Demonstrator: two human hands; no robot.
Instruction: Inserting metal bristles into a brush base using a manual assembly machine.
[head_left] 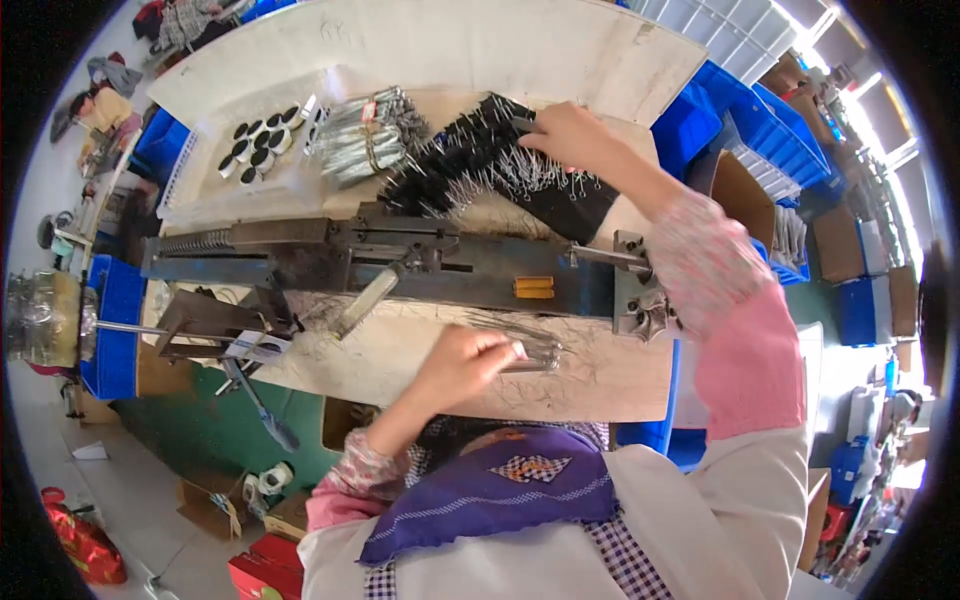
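Observation:
My right hand (572, 138) reaches over the far side of the bench, its fingers closed at the edge of a heap of small black wire-stemmed brushes (470, 150). A dark piece shows at those fingertips, too small to make out. The brushes' looped silver stems point toward me, and a black cloth (570, 208) lies under their right end. Nearer to me, my left hand (462, 366) is curled, thumb against fingers, beside loose thin metal wires (535, 352) on the bench. Whatever it pinches is hidden. Between the hands runs a long metal bench fixture (500, 270).
A lever handle (368, 302) sticks out from the fixture toward me. Two small yellow cylinders (533, 287) rest on it. At the back left stand a clear tray (190, 195) with black-and-white rolls and bundled silver wires (365, 140). Blue bins (690, 125) stand off to the right.

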